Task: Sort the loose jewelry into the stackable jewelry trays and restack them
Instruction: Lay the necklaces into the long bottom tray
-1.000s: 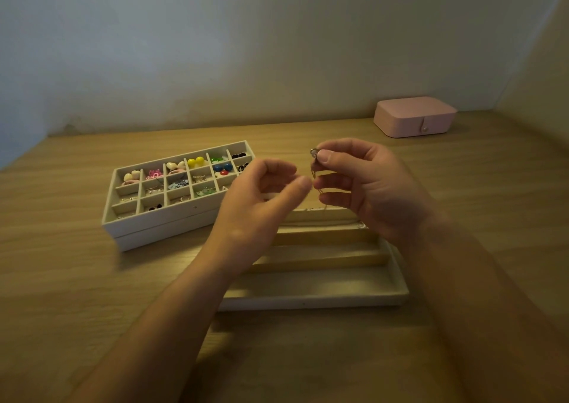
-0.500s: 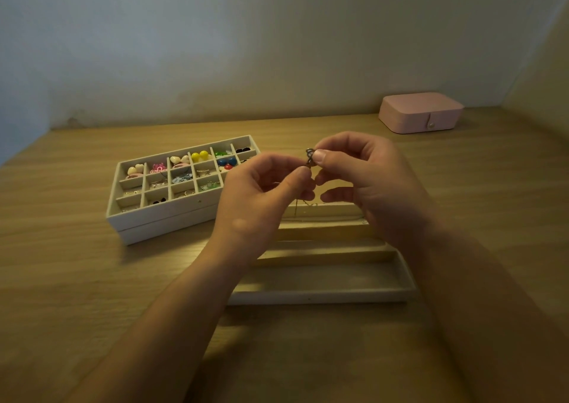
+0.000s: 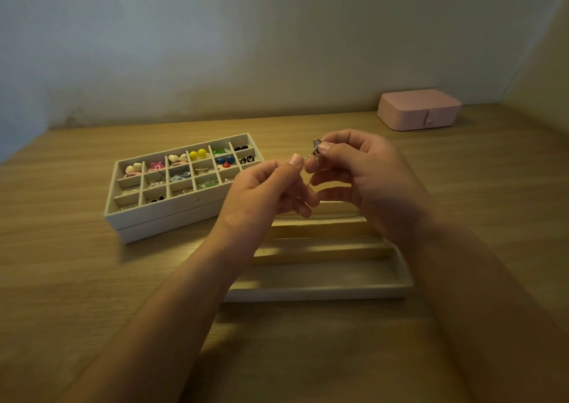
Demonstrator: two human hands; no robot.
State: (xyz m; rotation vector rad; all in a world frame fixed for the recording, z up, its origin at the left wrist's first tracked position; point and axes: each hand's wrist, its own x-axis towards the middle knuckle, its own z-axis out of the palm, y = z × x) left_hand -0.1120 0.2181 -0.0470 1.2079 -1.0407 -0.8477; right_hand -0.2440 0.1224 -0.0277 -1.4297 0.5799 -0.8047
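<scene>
A wooden table [image 3: 77, 279] meets a plain pale wall [image 3: 246, 48] in dim light. At left, a grid tray [image 3: 172, 208] of coloured earrings is stacked on a second tray [image 3: 160, 232]. The left hand [image 3: 264, 193], thumb and forefinger together, pinches a fine chain [image 3: 308, 157]. Just beside it, the right hand [image 3: 369, 181] pinches a silver charm [image 3: 316, 147], both held in the air above a long-slot tray [image 3: 323, 290]. A closed pink box [image 3: 418, 110] sits far right by the wall.
</scene>
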